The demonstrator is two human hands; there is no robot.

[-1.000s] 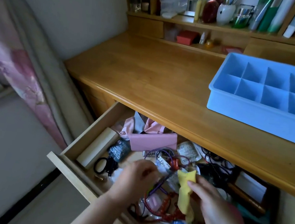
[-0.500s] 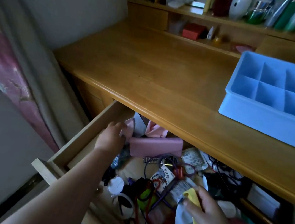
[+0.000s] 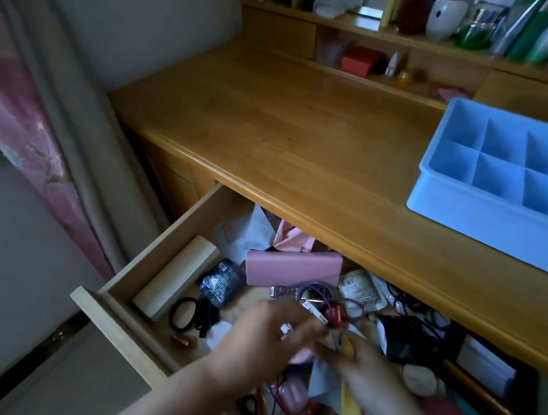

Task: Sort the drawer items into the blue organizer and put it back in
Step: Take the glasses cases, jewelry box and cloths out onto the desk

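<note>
1. Blue organizer [image 3: 492, 213] is seen on the desk [image 3: 309, 135], at 2 o'clock from the open drawer [image 3: 140, 273].
2. Left hand [image 3: 259, 347] is blurred; grip cannot be determined.
3. Right hand [image 3: 368, 381] is wrapped around a yellow item [image 3: 350, 406] over the drawer clutter.

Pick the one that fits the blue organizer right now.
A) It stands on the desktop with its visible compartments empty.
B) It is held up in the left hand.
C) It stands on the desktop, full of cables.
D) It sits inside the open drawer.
A: the blue organizer rests on the desktop to the right, its visible compartments bare, while the clutter lies in the open drawer below.
</note>
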